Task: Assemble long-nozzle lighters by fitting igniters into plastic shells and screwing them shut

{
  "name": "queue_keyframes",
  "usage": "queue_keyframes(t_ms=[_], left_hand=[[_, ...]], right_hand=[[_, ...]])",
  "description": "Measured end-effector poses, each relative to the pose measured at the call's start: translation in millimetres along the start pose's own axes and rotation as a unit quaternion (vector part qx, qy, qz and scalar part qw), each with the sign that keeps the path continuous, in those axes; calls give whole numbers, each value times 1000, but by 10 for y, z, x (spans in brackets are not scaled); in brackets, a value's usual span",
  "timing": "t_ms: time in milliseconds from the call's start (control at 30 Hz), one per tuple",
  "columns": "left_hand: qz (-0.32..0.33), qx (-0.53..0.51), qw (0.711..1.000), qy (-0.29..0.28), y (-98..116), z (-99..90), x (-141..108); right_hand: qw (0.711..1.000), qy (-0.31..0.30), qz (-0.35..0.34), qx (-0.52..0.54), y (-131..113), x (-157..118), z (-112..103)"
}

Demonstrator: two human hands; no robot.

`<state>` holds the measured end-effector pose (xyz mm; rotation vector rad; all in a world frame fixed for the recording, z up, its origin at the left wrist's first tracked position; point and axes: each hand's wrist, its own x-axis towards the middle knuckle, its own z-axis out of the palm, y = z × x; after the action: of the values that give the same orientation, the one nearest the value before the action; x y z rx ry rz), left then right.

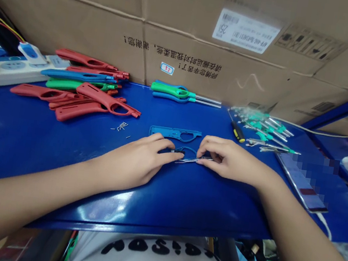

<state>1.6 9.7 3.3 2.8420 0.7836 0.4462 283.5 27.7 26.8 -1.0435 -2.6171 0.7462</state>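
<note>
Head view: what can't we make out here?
Head view, lower blue shell: partly hidden by the left hand and right hand.
Head view, what the right fingertips grip: covered by the fingers themselves.
Head view, metal bits: too small to identify.
Head view, phone: screen partly pixelated.
Head view, carton: cut off by the top edge.
</note>
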Motion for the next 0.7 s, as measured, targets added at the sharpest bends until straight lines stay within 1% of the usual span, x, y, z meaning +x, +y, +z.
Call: queue_keyframes(t_ms=[200, 400, 500, 700], left_hand=[[7, 23, 999, -30, 32, -12, 1], [-5, 20, 999, -27, 43, 3, 7], [-2, 21, 999, -27, 43, 3, 7], [-2, 24, 999, -36, 47, -12, 11]], right_hand=[[999, 11, -8, -33, -53, 5, 21], [998, 11, -33, -47, -75, 11, 77], [999, 17, -24, -33, -83, 33, 91], [1000, 21, 16, 0, -98, 63, 82]])
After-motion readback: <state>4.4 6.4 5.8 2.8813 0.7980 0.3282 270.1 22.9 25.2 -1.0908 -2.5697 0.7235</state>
